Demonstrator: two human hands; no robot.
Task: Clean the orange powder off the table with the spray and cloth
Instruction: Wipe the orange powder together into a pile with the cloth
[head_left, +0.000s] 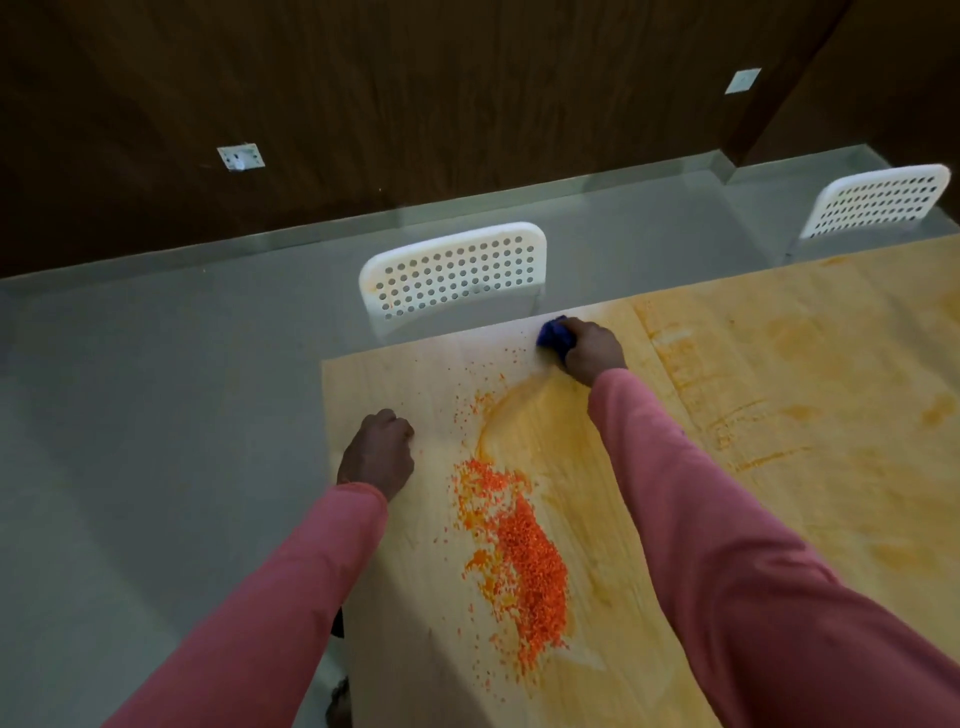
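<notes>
A pile of orange powder (524, 561) lies in grains on the light wooden table (395, 613), with loose specks scattered toward the far edge. Pale orange smears (540, 415) curve across the wood beside it. My right hand (592, 353) presses a bunched blue cloth (553, 335) onto the table near its far edge. My left hand (379, 452) rests as a closed fist on the table's left edge, holding nothing that I can see. No spray bottle is in view.
A white perforated chair (452, 275) stands against the table's far edge, another white chair (878, 202) at the far right. Wide orange streaks (779, 415) cover the table's right half. Grey floor lies left; a dark wooden wall stands behind.
</notes>
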